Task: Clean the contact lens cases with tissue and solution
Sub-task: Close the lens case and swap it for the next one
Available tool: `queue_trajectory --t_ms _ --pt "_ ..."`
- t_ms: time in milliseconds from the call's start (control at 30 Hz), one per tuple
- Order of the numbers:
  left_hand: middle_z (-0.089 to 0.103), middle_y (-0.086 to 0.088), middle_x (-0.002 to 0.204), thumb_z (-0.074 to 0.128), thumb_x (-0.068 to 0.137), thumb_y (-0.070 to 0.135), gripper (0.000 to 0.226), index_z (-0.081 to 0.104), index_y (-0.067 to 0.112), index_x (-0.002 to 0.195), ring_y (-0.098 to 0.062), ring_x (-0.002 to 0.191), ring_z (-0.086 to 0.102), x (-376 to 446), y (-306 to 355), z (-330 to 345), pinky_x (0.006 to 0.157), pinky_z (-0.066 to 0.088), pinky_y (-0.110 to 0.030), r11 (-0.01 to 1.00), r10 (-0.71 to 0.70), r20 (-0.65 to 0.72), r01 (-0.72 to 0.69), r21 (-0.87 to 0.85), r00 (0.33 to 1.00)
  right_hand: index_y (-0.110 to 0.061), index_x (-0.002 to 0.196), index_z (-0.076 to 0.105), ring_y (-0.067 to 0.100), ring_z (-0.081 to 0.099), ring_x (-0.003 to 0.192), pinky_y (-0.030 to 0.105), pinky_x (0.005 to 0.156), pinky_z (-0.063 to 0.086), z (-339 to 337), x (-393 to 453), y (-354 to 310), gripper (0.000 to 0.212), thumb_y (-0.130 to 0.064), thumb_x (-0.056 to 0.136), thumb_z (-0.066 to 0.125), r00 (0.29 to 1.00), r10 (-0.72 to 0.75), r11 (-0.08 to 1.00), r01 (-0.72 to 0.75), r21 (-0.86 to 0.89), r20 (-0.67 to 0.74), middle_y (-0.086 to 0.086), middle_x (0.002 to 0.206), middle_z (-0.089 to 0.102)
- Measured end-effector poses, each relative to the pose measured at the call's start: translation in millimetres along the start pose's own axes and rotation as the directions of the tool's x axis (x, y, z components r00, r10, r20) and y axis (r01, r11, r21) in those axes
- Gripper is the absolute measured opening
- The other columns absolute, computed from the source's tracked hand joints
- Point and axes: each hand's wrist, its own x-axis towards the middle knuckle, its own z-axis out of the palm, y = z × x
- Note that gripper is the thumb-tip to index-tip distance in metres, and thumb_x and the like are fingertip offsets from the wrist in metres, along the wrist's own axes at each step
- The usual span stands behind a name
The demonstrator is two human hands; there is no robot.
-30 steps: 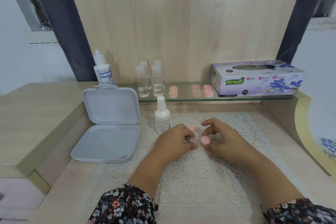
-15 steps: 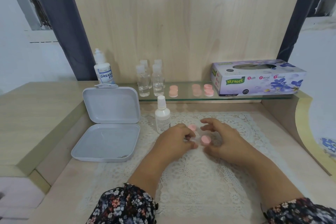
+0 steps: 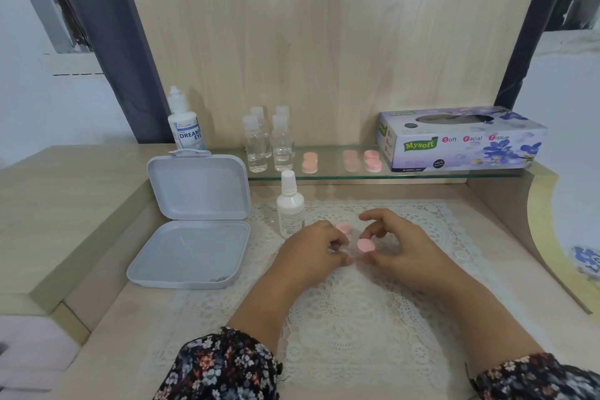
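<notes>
Pink round plastic lens-case caps sit between both hands on the white lace mat in the middle of the wooden table. The right hand curls its fingers round the nearer pink cap, pinching it. The left hand has its fingers curled at the case just beside the farther pink cap; what they grip is hidden. A small white spray bottle stands near the mat's far left corner, beside an open grey plastic box. On the glass shelf rests the purple tissue box.

Soft even light — edges bowed, slightly blurry
</notes>
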Motion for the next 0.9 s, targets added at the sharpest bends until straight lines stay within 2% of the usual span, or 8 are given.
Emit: queue_trajectory --t_ms 100,200,333,400,500,600,733,900 --pt "0.055 0.013 0.096 0.071 0.082 0.034 0.029 0.068 0.025 0.109 -0.007 0.091 0.056 -0.2 0.2 -0.6 0.084 0.049 -0.032 1.0 -0.001 0.001 0.001 -0.003 1.0 -0.045 0.111 0.051 0.0 0.051 0.106 0.026 0.088 0.04 -0.3 0.5 0.2 0.041 -0.022 0.084 0.07 0.998 0.011 0.999 -0.008 0.048 -0.061 -0.021 0.098 0.062" --pt "0.056 0.013 0.098 0.071 0.082 0.034 0.03 0.068 0.024 0.11 -0.007 0.092 0.056 -0.8 0.3 -1.4 0.085 0.049 -0.031 1.0 0.001 0.004 -0.001 0.001 1.0 -0.04 0.107 0.052 0.003 0.051 0.102 0.027 0.081 0.045 -0.8 2.7 3.7 0.028 -0.024 0.088 0.065 0.992 0.068 0.998 -0.068 0.004 -0.103 -0.018 0.1 0.057" --pt "0.056 0.012 0.101 0.07 0.083 0.035 0.031 0.067 0.023 0.111 -0.007 0.093 0.055 -2.7 1.1 -3.5 0.085 0.048 -0.029 1.0 0.008 0.013 -0.009 0.016 1.0 -0.042 0.089 0.055 0.016 0.051 0.101 0.038 0.089 0.046 1.1 7.4 12.2 0.009 -0.039 0.086 0.063 0.983 0.14 0.98 -0.155 -0.127 -0.123 -0.012 0.099 0.055" --pt "0.057 0.011 0.103 0.07 0.083 0.035 0.032 0.067 0.023 0.112 -0.007 0.092 0.056 -3.4 1.2 -4.6 0.085 0.048 -0.029 0.999 0.013 0.014 -0.013 0.03 1.0 -0.041 0.086 0.058 0.014 0.05 0.099 0.039 0.094 0.043 3.1 9.6 12.5 0.007 -0.038 0.087 0.065 0.985 0.112 0.978 -0.133 -0.163 -0.129 -0.017 0.091 0.051" --pt "0.057 0.01 0.103 0.07 0.083 0.035 0.032 0.066 0.023 0.112 -0.008 0.093 0.056 -4.2 1.3 -5.6 0.085 0.048 -0.029 0.999 0.016 0.016 -0.017 0.042 1.0 -0.033 0.099 0.067 0.004 0.044 0.095 0.038 0.1 0.039 6.9 12.4 13.1 0.01 -0.035 0.09 0.063 0.99 0.013 0.967 -0.048 -0.252 -0.138 -0.022 0.09 0.058" --pt "0.057 0.01 0.103 0.07 0.083 0.035 0.032 0.066 0.023 0.113 -0.007 0.092 0.055 -4.7 1.2 -5.8 0.084 0.048 -0.028 0.999 0.018 0.017 -0.019 0.043 1.0 -0.036 0.11 0.066 0.0 0.04 0.097 0.036 0.099 0.037 9.7 15.6 16.0 0.02 -0.04 0.092 0.059 0.992 -0.035 0.953 -0.002 -0.302 -0.12 -0.019 0.111 0.066" --pt "0.057 0.01 0.101 0.07 0.083 0.034 0.03 0.067 0.023 0.111 -0.007 0.092 0.056 -4.6 0.5 -5.7 0.086 0.048 -0.03 0.999 0.013 0.016 -0.014 0.032 1.0 -0.035 0.117 0.065 0.008 0.045 0.112 0.034 0.098 0.034 10.9 17.6 18.3 0.025 -0.04 0.094 0.056 0.992 -0.066 0.941 0.027 -0.337 -0.105 -0.02 0.126 0.059" --pt "0.059 0.009 0.101 0.069 0.084 0.035 0.028 0.067 0.022 0.109 -0.009 0.089 0.057 -7.1 1.3 -6.6 0.085 0.049 -0.03 1.0 -0.01 -0.018 0.01 -0.006 1.0 -0.033 0.118 0.063 0.01 0.047 0.116 0.038 0.102 0.038 11.1 18.3 22.4 0.024 -0.037 0.095 0.056 0.985 -0.071 0.95 0.02 -0.311 -0.154 -0.016 0.121 0.062"
